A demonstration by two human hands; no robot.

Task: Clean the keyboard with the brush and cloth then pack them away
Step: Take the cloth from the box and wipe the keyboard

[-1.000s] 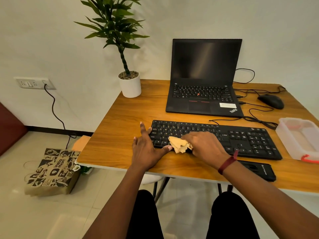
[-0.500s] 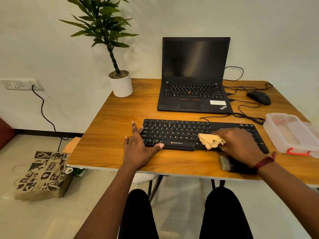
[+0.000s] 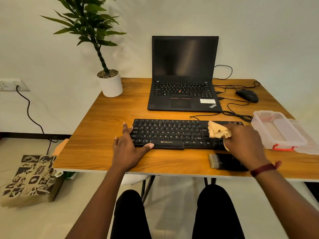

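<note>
Wiping cloth (image 3: 217,130) now farther right

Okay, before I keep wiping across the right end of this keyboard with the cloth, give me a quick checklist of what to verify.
1. Cloth held in the right hand: ok, bunched in its grip.
2. Keyboard steadied: ok, left hand rests at its left end, thumb along the front edge.
3. Brush out of the way: ok, lying on the desk in front of the keyboard.
4. Plastic container ready for packing: ok, open beside the keyboard.
5. Right-end keys clean: cannot tell, hand covers them.
</note>
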